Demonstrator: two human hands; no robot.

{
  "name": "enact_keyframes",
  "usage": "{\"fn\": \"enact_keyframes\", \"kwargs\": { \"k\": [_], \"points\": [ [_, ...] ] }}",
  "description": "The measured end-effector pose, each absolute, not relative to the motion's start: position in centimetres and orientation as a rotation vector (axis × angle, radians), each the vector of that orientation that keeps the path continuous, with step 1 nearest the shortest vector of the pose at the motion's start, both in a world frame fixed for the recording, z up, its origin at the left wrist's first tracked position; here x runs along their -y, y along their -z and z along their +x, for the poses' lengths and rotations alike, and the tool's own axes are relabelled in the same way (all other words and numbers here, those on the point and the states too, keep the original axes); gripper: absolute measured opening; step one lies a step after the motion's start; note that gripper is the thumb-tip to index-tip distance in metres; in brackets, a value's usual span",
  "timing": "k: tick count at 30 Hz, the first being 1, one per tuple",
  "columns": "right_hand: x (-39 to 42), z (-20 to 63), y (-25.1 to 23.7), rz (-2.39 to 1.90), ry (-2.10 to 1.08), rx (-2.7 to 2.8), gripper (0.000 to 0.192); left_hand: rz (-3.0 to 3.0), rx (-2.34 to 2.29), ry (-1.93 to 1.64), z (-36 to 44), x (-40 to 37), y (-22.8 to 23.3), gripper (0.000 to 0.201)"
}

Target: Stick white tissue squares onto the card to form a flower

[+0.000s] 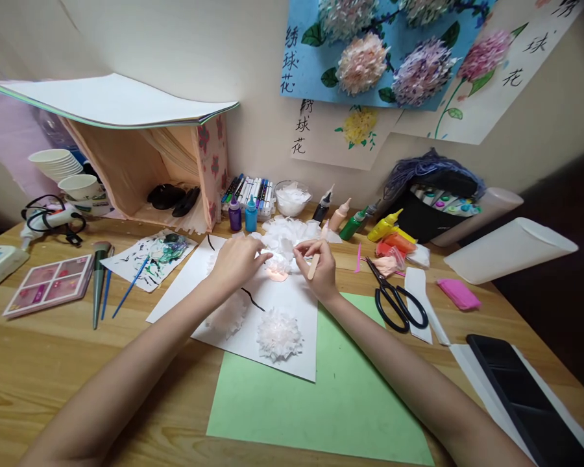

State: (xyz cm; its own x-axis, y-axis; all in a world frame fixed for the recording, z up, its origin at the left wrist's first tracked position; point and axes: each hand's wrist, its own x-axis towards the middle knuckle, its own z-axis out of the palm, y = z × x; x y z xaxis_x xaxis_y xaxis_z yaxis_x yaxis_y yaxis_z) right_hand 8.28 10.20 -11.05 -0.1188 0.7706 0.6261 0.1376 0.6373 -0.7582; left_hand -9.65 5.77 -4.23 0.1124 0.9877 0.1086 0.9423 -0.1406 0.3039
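Left hand [237,261] pinches a tissue flower [278,266] on white paper [292,305]; right hand [320,266], at 3 o'clock, pinches a wooden stick [314,266].

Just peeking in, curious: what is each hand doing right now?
Left hand: fingers curled, pressing a small white tissue-paper flower onto white paper.
Right hand: closed on a flat wooden stick.

The left grip [236,259] rests curled on a white sheet [292,311], fingertips touching a small tissue puff [277,267]. The right grip [321,266], just across that puff, pinches a wooden stick [314,266]. A finished white paper flower [279,334] lies nearer the person; black scissors [396,298] lie right of the right grip on the worktop [53,363].
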Motion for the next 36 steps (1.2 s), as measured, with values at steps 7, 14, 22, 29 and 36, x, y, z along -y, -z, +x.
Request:
{"fn": "enact_keyframes", "kwargs": {
  "k": [7,14,22,29,36],
  "points": [
    [-8.6,7.5,10.9,-0.655,-0.777,1.74,0.023,1.911,-1.605,-0.833,-9.6,-6.4,4.8,0.019],
    [-8.7,7.6,11.1,-0.631,-0.849,1.763,0.023,1.681,-1.5,-0.907,-10.0,-7.3,6.0,0.029],
    [-8.8,7.7,11.0,-0.682,-0.882,1.778,0.029,1.648,-1.475,-0.847,-10.1,-7.5,6.0,0.023],
    [-8.6,7.7,10.8,-0.764,-0.814,1.797,0.022,1.828,-1.613,-0.643,-10.0,-6.8,5.4,0.018],
    [-8.7,8.0,11.3,-0.702,-0.935,1.734,0.04,1.908,-1.69,-0.333,-11.1,-6.7,5.1,0.016]
  ]
}}
